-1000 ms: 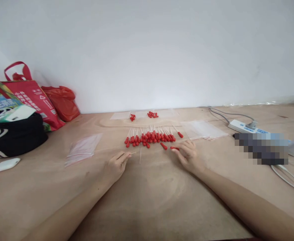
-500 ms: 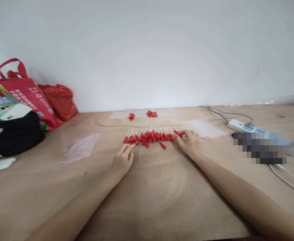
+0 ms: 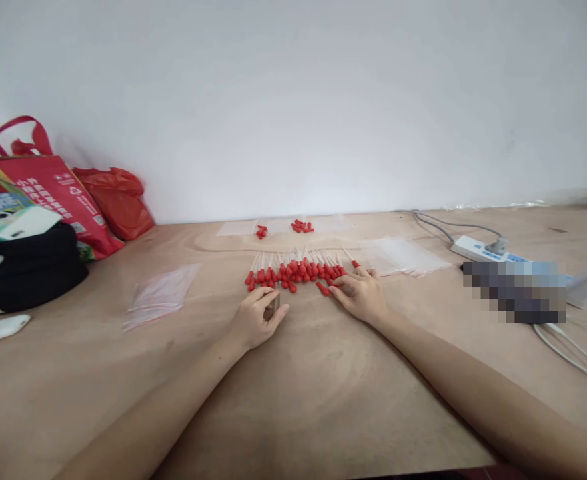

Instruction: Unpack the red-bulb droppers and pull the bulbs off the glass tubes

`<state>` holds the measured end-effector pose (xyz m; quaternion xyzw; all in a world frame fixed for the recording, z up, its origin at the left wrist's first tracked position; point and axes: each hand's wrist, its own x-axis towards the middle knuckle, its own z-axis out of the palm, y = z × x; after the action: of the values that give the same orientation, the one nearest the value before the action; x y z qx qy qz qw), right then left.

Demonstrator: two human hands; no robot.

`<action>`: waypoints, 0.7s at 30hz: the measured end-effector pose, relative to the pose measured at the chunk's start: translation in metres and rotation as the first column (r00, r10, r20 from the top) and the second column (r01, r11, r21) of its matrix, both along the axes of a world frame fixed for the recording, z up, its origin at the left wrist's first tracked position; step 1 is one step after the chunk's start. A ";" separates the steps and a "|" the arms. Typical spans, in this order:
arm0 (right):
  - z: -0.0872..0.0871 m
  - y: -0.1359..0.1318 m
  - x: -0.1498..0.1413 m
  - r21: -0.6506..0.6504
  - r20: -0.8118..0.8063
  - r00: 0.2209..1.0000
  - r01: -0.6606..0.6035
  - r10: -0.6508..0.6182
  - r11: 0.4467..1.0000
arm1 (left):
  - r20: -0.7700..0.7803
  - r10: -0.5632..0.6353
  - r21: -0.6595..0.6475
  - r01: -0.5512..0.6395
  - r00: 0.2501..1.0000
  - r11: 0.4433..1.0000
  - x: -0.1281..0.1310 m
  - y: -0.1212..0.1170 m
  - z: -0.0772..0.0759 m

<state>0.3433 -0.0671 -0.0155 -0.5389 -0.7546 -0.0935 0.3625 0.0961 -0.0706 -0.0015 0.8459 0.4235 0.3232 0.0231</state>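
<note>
A wooden table [image 3: 333, 393] runs up to a pale wall. At its left end stands a printed pink shopping bag [image 3: 76, 200] with a loop handle; its contents are hidden. Beside it a red plastic bag [image 3: 116, 200] bulges, closed to view. In front, a black pouch [image 3: 33, 273] with white stripes has a pale green and white item [image 3: 28, 225] on top.

Clear bags lie flat in two stacks: the left stack [image 3: 163, 293] fanned out, red lines along its edges, and the right stack [image 3: 406, 257] beyond the right hand [image 3: 362, 295]. More clear bags [image 3: 237, 229] lie near the wall, with small red rubber bulbs [image 3: 302, 227] there; whether inside or on top, I cannot tell.

The droppers [image 3: 301, 268] lie in a crowded row mid-table between the hands, glossy red bulbs toward the person, thin clear stems pointing at the wall. The left hand [image 3: 261, 317] has thumb and fingers apart around a clear tube [image 3: 277, 293]. The right hand's fingers are narrowly spaced at the row's right end, beside a loose red bulb [image 3: 322, 289]; whether they pinch anything, I cannot tell.
</note>
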 end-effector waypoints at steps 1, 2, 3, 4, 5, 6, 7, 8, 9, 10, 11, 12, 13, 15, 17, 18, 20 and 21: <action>0.000 0.000 0.000 -0.009 -0.005 1.000 -0.004 0.004 1.000 | 0.012 -0.012 -0.036 0.012 1.000 0.999 0.000 -0.001 0.001; 0.000 0.000 0.001 -0.016 -0.013 1.000 -0.005 0.004 1.000 | 0.034 -0.020 -0.078 0.022 0.999 0.997 -0.002 -0.002 0.003; 0.001 0.000 0.002 -0.021 -0.022 1.000 -0.002 0.001 1.000 | 0.062 -0.022 -0.127 0.030 0.998 0.991 -0.004 -0.002 0.004; 0.001 0.001 0.003 -0.024 -0.032 0.999 0.007 -0.008 1.000 | 0.093 -0.017 -0.183 0.034 0.996 0.983 -0.006 -0.002 0.005; 0.002 0.002 0.006 -0.021 -0.046 0.999 0.028 -0.029 0.999 | 0.124 -0.006 -0.238 0.036 0.992 0.971 -0.009 -0.002 0.005; 0.002 0.003 0.008 -0.013 -0.063 0.996 0.062 -0.063 0.998 | 0.155 0.008 -0.289 0.038 0.988 0.957 -0.013 -0.001 0.005; 0.002 0.004 0.011 -0.005 -0.081 0.991 0.103 -0.104 0.995 | 0.182 0.022 -0.331 0.041 0.983 0.943 -0.017 0.000 0.005; 0.002 0.006 0.014 0.003 -0.095 0.985 0.144 -0.143 0.990 | 0.207 0.034 -0.363 0.044 0.978 0.931 -0.021 0.001 0.004; 0.001 0.007 0.017 0.007 -0.103 0.980 0.174 -0.172 0.985 | 0.231 0.045 -0.385 0.049 0.972 0.922 -0.024 0.002 0.002; 0.000 0.009 0.019 0.009 -0.104 0.976 0.194 -0.192 0.981 | 0.251 0.053 -0.399 0.054 0.966 0.915 -0.026 0.003 0.001; -0.001 0.011 0.020 0.006 -0.099 0.974 0.206 -0.205 0.978 | 0.263 0.058 -0.408 0.057 0.963 0.911 -0.028 0.004 0.000; -0.002 0.012 0.021 -0.001 -0.091 0.971 0.221 -0.221 0.975 | 0.265 0.058 -0.411 0.058 0.963 0.910 -0.029 0.004 -0.001; -0.003 0.013 0.021 -0.015 -0.081 0.965 0.249 -0.249 0.969 | 0.257 0.055 -0.407 0.056 0.965 0.912 -0.029 0.005 -0.002; -0.004 0.015 0.020 -0.064 -0.056 0.938 0.339 -0.342 0.939 | 0.226 0.041 -0.390 0.052 0.973 0.920 -0.027 0.004 -0.002; -0.004 0.017 0.020 -0.131 -0.013 0.910 0.410 -0.415 0.903 | 0.203 0.027 -0.373 0.052 0.979 0.926 -0.025 0.004 -0.001; -0.003 0.017 0.020 -0.161 0.011 0.904 0.423 -0.427 0.892 | 0.198 0.022 -0.367 0.054 0.980 0.929 -0.024 0.003 -0.001; -0.004 0.019 0.021 -0.196 0.048 0.908 0.418 -0.417 0.887 | 0.196 0.013 -0.359 0.060 0.980 0.931 -0.023 0.003 -0.001; -0.004 0.020 0.022 -0.202 0.060 0.911 0.412 -0.408 0.889 | 0.197 0.005 -0.354 0.066 0.980 0.933 -0.023 0.003 -0.001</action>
<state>0.3655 -0.0470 -0.0194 -0.7204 -0.6323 -0.0919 0.2696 0.0731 -0.0677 -0.0025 0.7982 0.4579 0.3214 0.2233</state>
